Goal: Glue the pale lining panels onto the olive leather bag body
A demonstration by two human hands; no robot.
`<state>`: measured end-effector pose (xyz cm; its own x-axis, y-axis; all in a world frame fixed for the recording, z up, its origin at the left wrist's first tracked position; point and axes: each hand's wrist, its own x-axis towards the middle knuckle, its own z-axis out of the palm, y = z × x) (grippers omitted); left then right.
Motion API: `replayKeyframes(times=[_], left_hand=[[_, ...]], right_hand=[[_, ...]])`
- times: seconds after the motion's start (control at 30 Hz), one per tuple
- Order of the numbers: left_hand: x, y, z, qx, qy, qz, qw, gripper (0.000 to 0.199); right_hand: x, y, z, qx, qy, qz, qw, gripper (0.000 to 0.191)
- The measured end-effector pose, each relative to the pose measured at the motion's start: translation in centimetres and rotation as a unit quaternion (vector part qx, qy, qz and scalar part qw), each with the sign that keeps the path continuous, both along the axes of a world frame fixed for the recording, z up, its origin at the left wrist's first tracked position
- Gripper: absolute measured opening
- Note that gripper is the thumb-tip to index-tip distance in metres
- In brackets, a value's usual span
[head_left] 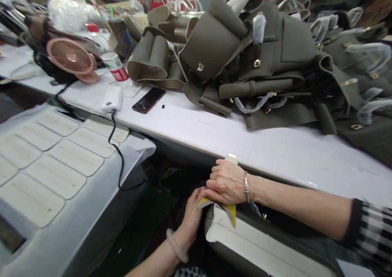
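Observation:
My right hand (225, 183) is closed in a fist on a curled strip with yellow edges and a greyish face (231, 215). A small white end (232, 158) sticks out past the top of that fist; what it belongs to is hidden. Close against it, my left hand (193, 207) has its fingers bent and partly covered, gripping at the strip's left end. Just below lies a dark olive bag (241, 264), tilted on its side, with a long white panel (263, 246) facing up. The strip hangs over the panel's near end.
Olive bags and bag parts (211, 40) are heaped along the white table (208, 126). A phone (149, 100), a white power bank (112, 99) with a black cable (120, 154), a bottle (114, 67) and a pink fan (72, 56) stand left. Pale panels (58, 175) lie on the left surface.

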<state>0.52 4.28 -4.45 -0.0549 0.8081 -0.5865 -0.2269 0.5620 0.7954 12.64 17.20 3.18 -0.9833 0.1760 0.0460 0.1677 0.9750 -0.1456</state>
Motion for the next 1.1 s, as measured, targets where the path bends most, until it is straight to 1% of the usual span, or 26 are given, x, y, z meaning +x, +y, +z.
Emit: replayKeyframes(times=[0.07,0.1,0.13,0.17,0.23,0.27,0.33,0.43,0.53,0.73,0.9,1.03,1.1], left_hand=[[-1.5,-0.6,1.6,0.048,0.024,0.054,0.997,0.048],[-2.1,-1.0,2.4,0.077,0.041,0.050,0.995,0.050],[-2.5,-1.4,3.3,0.103,0.062,0.020,0.993,0.050],[-2.8,-1.7,4.2,0.122,0.087,-0.027,0.988,0.050],[-3.0,-2.1,5.5,0.136,0.137,-0.121,0.974,0.047],[-2.9,-2.2,6.0,0.133,0.153,-0.143,0.969,0.044],[-2.8,-2.1,6.5,0.126,0.168,-0.150,0.966,0.037],[-2.6,-1.9,6.7,0.128,0.171,-0.156,0.964,0.029],[-2.6,-1.8,6.9,0.134,0.202,-0.167,0.956,0.023],[-2.4,-1.9,7.1,0.157,0.266,-0.193,0.931,0.025],[-2.2,-2.1,6.8,0.179,0.304,-0.218,0.910,0.027],[-2.1,-2.4,6.4,0.210,0.332,-0.232,0.890,0.031],[-2.2,-2.5,6.5,0.221,0.326,-0.235,0.888,0.032]], right_hand=[[0.0,0.1,-0.1,-0.003,0.003,0.004,1.000,0.049],[0.0,0.2,-0.1,-0.005,0.005,0.005,1.000,0.049],[0.1,0.2,-0.2,-0.005,0.007,0.006,1.000,0.050],[0.1,0.2,-0.2,-0.006,0.007,0.007,1.000,0.051],[0.2,0.2,-0.2,-0.007,0.007,0.011,1.000,0.052],[0.2,0.2,-0.2,-0.009,0.007,0.013,1.000,0.052],[0.2,0.2,-0.1,-0.009,0.007,0.016,1.000,0.051],[0.1,0.1,0.1,-0.004,-0.004,0.019,1.000,0.052],[0.1,0.1,0.1,-0.001,-0.012,0.027,1.000,0.052],[0.3,0.2,0.1,-0.002,-0.004,0.031,1.000,0.051],[0.9,-0.2,-0.2,-0.002,0.002,0.027,1.000,0.050],[1.8,-1.2,-0.6,-0.009,0.003,0.002,1.000,0.050],[2.2,-2.0,-0.5,-0.016,-0.003,-0.021,1.000,0.049]])
